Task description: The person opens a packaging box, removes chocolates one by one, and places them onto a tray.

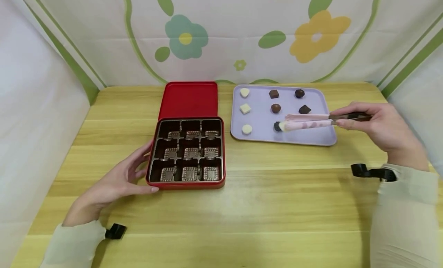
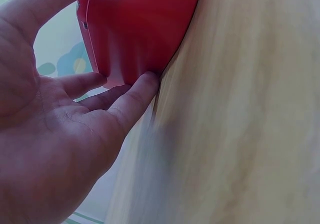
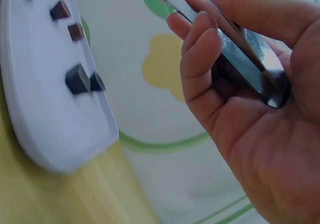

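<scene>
My left hand [image 1: 117, 181] rests its fingertips against the left side of a red tin [image 1: 188, 186], with the thumb at the front corner. A dark brown divided insert [image 1: 189, 153] with bare compartments fills the tin, its lid [image 1: 189, 100] lying open behind. In the left wrist view, fairly straight fingers [image 2: 135, 99] touch the red wall. On the right, my right hand [image 1: 384, 125] grips the metal handles of tongs [image 1: 311, 121] with pale pink ends. The tong tips stand apart over the tray, the nearer beside a dark chocolate [image 1: 277, 126]; whether they touch is unclear.
A lilac tray [image 1: 238, 135] holds several small chocolates: white ones on its left, brown ones [image 1: 275, 108] in the middle, dark ones [image 1: 299, 93] farther right. Behind the wooden table [image 1: 242, 222] hangs a flower-patterned cloth [image 1: 225, 41].
</scene>
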A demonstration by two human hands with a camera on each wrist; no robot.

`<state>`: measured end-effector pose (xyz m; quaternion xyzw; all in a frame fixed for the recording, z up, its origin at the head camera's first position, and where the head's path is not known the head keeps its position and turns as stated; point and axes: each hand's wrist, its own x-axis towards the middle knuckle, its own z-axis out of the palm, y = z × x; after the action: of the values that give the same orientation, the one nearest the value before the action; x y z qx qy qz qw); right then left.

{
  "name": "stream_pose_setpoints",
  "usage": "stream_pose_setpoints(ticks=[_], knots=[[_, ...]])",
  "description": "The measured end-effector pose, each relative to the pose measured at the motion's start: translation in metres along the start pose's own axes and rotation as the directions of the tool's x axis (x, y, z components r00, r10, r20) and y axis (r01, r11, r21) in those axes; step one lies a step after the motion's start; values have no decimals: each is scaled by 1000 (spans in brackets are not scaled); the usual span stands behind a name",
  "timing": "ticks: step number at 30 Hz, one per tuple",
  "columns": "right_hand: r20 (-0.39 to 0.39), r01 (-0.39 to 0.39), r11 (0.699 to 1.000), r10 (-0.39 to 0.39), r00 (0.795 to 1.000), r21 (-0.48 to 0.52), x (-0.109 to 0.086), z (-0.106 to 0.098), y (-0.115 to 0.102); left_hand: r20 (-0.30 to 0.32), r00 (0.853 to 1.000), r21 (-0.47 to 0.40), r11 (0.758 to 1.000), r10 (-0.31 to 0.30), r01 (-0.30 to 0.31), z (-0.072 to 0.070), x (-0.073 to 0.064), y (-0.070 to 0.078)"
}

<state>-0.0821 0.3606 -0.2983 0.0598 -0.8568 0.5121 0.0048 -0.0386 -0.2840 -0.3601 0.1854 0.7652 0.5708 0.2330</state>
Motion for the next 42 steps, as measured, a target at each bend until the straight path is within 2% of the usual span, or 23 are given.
stream_pose_setpoints(ticks=[6,8,11,16,21,28,42], knots=[[-62,-74,997,76,995,36,-7,-26,21,3,1000,-15,1000,0,0,2,-2,-2],[-84,-113,994,113,990,2,-11,-33,27,4,1000,-23,1000,-3,3,3,-2,-2],[-113,-189,977,177,978,-100,-14,-41,32,3,1000,-33,999,-5,5,3,-2,-2],[-152,-260,951,236,960,-165,-17,-50,33,-2,1000,-33,999,-9,8,2,-3,-1],[-188,-290,933,251,949,-215,-18,-52,28,-4,1000,-23,1000,-9,9,2,-3,-1],[-211,-291,900,232,950,-324,-16,-46,17,-7,1000,-25,1000,-9,9,2,-1,-1],[-181,-286,900,237,955,-329,-16,-41,16,7,1000,-36,999,-12,12,0,1,-2]])
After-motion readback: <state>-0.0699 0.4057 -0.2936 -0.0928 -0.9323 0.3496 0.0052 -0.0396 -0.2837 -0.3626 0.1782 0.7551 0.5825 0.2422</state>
